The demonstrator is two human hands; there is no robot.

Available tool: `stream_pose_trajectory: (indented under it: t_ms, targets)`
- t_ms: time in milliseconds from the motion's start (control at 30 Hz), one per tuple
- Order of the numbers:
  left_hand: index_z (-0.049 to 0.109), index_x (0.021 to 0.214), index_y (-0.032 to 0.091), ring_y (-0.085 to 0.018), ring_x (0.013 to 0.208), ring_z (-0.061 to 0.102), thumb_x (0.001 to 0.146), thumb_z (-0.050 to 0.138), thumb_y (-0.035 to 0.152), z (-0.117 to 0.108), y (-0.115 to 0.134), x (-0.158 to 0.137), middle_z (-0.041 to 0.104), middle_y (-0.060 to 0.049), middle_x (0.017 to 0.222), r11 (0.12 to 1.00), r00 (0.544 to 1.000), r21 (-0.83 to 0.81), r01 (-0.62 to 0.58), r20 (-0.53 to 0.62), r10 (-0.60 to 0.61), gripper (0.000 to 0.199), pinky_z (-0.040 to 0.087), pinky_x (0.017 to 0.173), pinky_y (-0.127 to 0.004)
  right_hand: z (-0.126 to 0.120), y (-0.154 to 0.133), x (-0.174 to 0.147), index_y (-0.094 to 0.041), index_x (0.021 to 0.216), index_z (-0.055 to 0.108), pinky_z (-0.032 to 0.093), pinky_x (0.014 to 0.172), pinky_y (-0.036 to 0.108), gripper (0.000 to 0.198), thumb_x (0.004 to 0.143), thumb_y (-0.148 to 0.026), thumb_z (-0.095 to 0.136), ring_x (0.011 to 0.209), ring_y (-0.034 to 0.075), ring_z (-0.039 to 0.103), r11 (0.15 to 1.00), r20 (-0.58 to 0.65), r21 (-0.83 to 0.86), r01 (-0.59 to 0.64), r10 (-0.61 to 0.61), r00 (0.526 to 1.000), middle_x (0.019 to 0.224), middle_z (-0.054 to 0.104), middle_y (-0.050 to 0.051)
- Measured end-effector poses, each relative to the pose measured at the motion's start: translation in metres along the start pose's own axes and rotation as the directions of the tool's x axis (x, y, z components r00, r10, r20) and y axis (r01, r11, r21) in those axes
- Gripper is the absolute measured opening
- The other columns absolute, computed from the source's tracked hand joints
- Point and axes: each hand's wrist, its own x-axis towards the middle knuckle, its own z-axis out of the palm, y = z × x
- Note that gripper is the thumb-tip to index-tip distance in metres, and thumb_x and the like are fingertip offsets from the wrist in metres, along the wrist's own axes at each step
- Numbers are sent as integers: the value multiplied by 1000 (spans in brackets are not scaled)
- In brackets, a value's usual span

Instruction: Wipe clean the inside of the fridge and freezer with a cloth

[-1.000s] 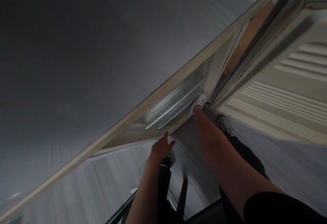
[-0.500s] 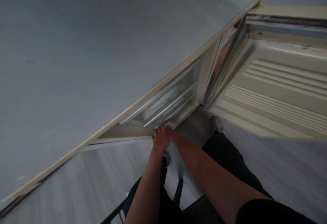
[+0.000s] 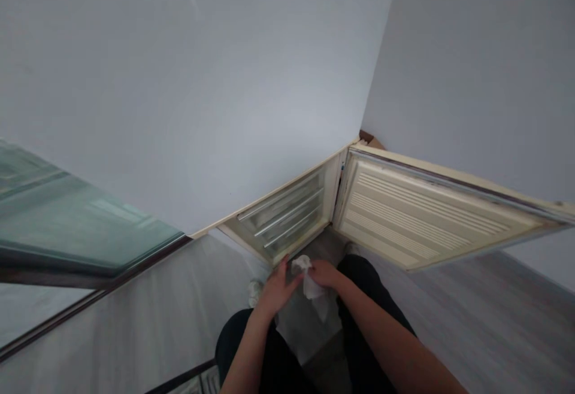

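A crumpled white tissue or thin cloth hangs from my right hand, whose fingers are closed on its upper part. Just left of it is my left hand, its fingers apart and nothing visibly in them. Both hands are low in front of an open compartment that looks like a fridge, with shelves inside. To the right, its cream ribbed door stands swung open. Whether my left fingertips touch the compartment's front edge, I cannot tell.
Above the compartment rises a large pale smooth surface. A glass panel with a dark frame lies to the left. Behind the door's hinge side is a brown box. My knees and shoes are close beneath my hands on the grey wood-look floor.
My hands have drawn back from the compartment's lower edge and moved apart. The white tissue or cloth now shows hanging from my right hand. My view has turned and shows more on the left.
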Motion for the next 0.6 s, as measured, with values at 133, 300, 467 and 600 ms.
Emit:
stream_pose_trajectory:
  t_ms: [133,300,467,600]
  targets:
    - [54,140,16,-34,135,52,94,45,50,15,-30,-83,64,-17,136,920,966,362,149,-252,-58,59,24,119,-56,-111,32,-109,-16,106,67,50,93,36,39,97,-36,34,102,24,65,992,-347,-70,100,-119,930,104,70,10]
    - [67,124,22,-33,142,43,92,47,46,25,-56,-128,62,-11,142,827,907,499,260,-419,-33,45,18,119,-60,-292,73,-223,-15,95,64,45,84,37,34,95,-37,37,93,26,57,835,-723,-515,-195,-301,621,96,64,17]
    - [66,124,17,-34,140,44,90,47,48,10,-65,-125,63,-13,140,791,856,493,363,-511,-75,50,26,115,-58,-398,70,-226,-1,116,60,34,81,37,37,98,-21,35,100,27,57,584,-804,-564,-584,-228,549,105,64,30]
    - [66,119,20,-30,131,54,92,41,48,2,-73,-123,66,-11,134,843,839,402,358,-535,-102,46,32,112,-50,-413,62,-194,-2,120,56,26,72,38,42,104,-29,28,87,26,60,497,-800,-528,-688,-21,599,104,65,30]
